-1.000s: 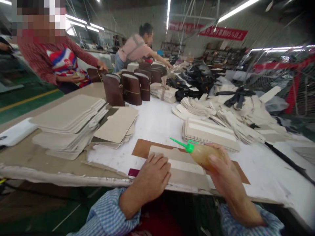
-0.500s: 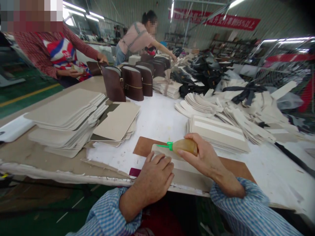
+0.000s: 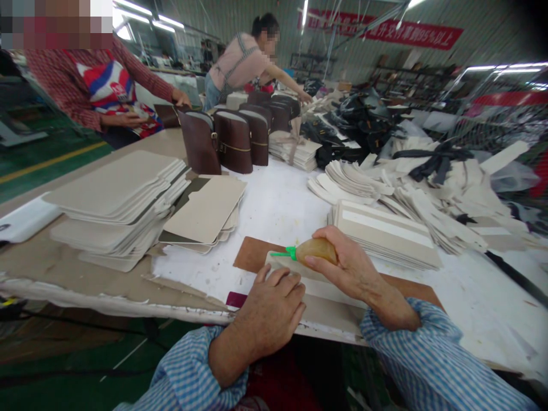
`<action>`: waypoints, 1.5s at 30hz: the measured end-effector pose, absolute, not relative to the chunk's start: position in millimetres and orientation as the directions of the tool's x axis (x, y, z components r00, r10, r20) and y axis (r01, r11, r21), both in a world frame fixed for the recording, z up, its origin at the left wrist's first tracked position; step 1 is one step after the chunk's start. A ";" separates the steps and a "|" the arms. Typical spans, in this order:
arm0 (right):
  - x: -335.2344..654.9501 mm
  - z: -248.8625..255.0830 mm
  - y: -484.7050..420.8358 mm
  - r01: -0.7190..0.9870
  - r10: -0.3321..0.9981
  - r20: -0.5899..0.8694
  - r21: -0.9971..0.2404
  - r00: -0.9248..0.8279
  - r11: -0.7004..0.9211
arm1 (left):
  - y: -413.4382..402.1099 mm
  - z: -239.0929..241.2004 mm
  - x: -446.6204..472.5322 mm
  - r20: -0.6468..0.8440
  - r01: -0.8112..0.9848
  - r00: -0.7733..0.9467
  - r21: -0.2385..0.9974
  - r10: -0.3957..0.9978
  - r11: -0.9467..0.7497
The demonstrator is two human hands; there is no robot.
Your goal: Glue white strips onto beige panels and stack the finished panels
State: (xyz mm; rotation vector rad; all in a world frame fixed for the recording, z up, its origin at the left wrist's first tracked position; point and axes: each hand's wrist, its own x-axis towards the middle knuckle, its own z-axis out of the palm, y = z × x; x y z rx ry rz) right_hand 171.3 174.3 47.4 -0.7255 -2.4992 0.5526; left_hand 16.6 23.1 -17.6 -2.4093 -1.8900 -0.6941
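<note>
My right hand [image 3: 349,265] is wrapped round a yellowish squeeze glue bottle [image 3: 317,252] with a green nozzle. The nozzle points left, its tip at the far left corner of a beige panel [image 3: 329,308] with a white strip along it. Flat on the panel's left end lies my left hand [image 3: 274,299], fingers stretched out and slightly spread. Under the panel a brown leather-like piece [image 3: 250,254] shows at the left and right ends. A small purple piece [image 3: 235,299] sits left of my left hand.
Stacked beige panels [image 3: 115,188] stand on the left. More panels with white strips [image 3: 385,234] lie beyond my right hand. Dark brown bags [image 3: 233,140] stand at the back; black pieces [image 3: 355,120] are heaped behind. Two people work across the table [image 3: 282,194].
My right hand and the glue bottle have shifted slightly left, the nozzle staying over the panel's far left corner. My left hand stays in place on the panel. The view has moved a little.
</note>
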 end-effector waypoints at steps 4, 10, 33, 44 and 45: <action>169.2 53.4 176.5 0.374 0.529 0.326 -0.432 -0.783 0.820 | 22.7 -17.5 16.5 0.345 0.928 0.181 0.250 0.921 -0.277; 163.8 68.6 179.9 0.310 0.424 0.286 -0.369 -0.859 0.876 | 23.0 -17.5 16.6 0.334 0.918 0.179 0.282 0.926 -0.279; 154.4 80.8 186.2 0.241 0.332 0.252 -0.332 -0.909 0.912 | 24.8 -17.0 16.1 0.319 0.922 0.183 0.272 0.930 -0.275; 166.0 86.4 191.8 0.309 0.389 0.233 -0.316 -0.891 0.897 | 23.4 -17.3 15.8 0.330 0.924 0.185 0.262 0.926 -0.278; 167.2 86.6 192.2 0.312 0.391 0.231 -0.317 -0.891 0.896 | 23.3 -17.1 15.9 0.328 0.923 0.185 0.266 0.927 -0.278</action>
